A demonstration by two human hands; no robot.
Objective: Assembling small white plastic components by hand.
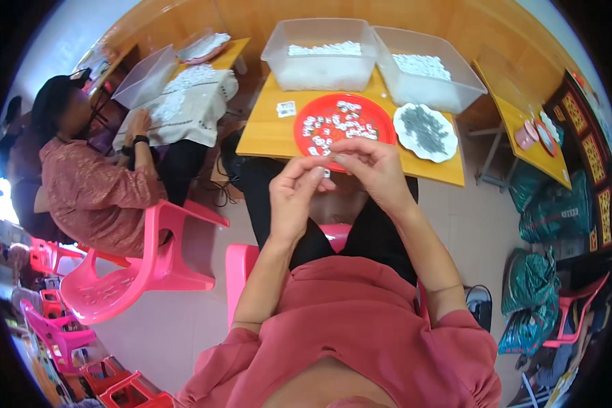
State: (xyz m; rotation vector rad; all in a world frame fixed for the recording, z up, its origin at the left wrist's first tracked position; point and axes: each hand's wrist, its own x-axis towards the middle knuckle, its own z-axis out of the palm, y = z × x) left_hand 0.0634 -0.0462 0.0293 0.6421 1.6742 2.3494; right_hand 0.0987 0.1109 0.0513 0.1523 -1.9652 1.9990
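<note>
My left hand (292, 198) is closed in a pinch above my lap, in front of the table's near edge. A small white piece (327, 174) with a dark middle shows at its fingertips. My right hand (379, 168) meets it fingertip to fingertip, also pinched; anything between its fingers is too small to make out. Just beyond both hands lies a round red tray (302, 117) with many small white pieces scattered on it. Beside that, on the right, sits a white scalloped plate (402, 129) heaped with small dark grey parts (425, 129).
Two clear plastic bins (319, 71) (449, 95) of white pieces stand at the back of the yellow table (268, 136). At left, a person (102, 170) works at a cloth-covered table (200, 126), near a pink chair (153, 251). Green bags (530, 282) lie on the right.
</note>
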